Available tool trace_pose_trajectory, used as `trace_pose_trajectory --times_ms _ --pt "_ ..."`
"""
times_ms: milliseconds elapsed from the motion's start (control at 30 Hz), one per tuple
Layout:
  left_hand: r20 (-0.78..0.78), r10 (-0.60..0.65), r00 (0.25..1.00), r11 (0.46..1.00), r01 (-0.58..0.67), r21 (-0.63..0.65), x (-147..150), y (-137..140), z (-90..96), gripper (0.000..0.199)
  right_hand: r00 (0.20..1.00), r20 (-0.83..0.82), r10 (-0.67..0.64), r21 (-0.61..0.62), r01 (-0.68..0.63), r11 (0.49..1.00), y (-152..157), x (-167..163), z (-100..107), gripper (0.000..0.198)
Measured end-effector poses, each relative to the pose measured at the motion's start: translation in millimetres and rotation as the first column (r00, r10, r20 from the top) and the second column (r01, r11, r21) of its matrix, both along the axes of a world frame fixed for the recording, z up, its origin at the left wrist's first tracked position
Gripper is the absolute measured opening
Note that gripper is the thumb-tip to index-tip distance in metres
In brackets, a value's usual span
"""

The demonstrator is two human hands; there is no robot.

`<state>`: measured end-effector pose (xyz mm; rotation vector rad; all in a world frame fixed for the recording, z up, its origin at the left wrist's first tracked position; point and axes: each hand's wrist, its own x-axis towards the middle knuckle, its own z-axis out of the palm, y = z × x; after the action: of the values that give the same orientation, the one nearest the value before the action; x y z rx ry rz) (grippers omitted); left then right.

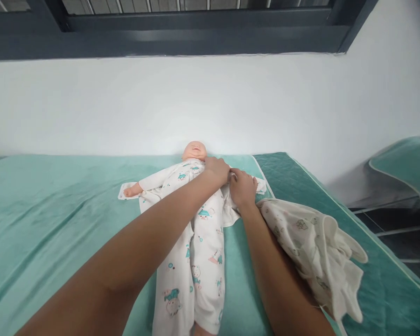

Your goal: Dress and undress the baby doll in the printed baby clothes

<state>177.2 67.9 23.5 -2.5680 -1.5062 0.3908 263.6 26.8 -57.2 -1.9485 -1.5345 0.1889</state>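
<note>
A baby doll (pixel 195 150) lies on its back, its head near the wall. It wears white printed pants (pixel 210 242) and a white printed top (pixel 187 175), whose loose panels spread out at both sides. My left hand (pixel 217 171) is closed on the top near the doll's shoulder on the right side of the view. Close beside it, my right hand (pixel 243 187) has its fingers curled on the same sleeve. The fingertips and the cloth between them are partly hidden. On the left, the doll's bare hand (pixel 133 190) sticks out over a white sleeve end.
The bed has a light green cover (pixel 73 224) and a darker quilted strip (pixel 388 289). Crumpled white printed clothing (pixel 311 238) lies by my right forearm. A white wall (pixel 161 102) with a dark window frame (pixel 196 37) stands behind. A green cushion-like item (pixel 406 163) is at right.
</note>
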Motion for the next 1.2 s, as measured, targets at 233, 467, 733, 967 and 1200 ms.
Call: trace_pose_trajectory --times_ms 233,467,733,967,1200 --pt "-0.031 -0.067 0.997 0.994 0.064 -0.087 9 15 -12.3 0.031 1.000 0.013 -0.023 -0.032 0.023 0.999 2 -1 -2 0.037" --pt "-0.068 -0.086 0.994 0.994 0.081 -0.072 11 20 -13.9 0.045 0.996 -0.017 -0.086 -0.023 0.086 0.996 6 1 -1 0.036" --pt "-0.105 -0.086 0.991 0.995 0.090 0.040 -8 3 13.3 0.048 0.965 -0.225 -0.134 0.089 0.157 0.984 1 9 -5 0.034" --pt "-0.124 -0.033 0.992 0.995 0.044 0.092 -32 -1 34.6 0.055 0.884 -0.448 -0.135 0.141 0.219 0.965 4 18 -14 0.028" --pt "-0.124 -0.035 0.992 0.994 0.048 0.103 -47 -7 40.9 0.052 0.691 -0.722 -0.034 0.190 0.245 0.951 16 23 -22 0.027"
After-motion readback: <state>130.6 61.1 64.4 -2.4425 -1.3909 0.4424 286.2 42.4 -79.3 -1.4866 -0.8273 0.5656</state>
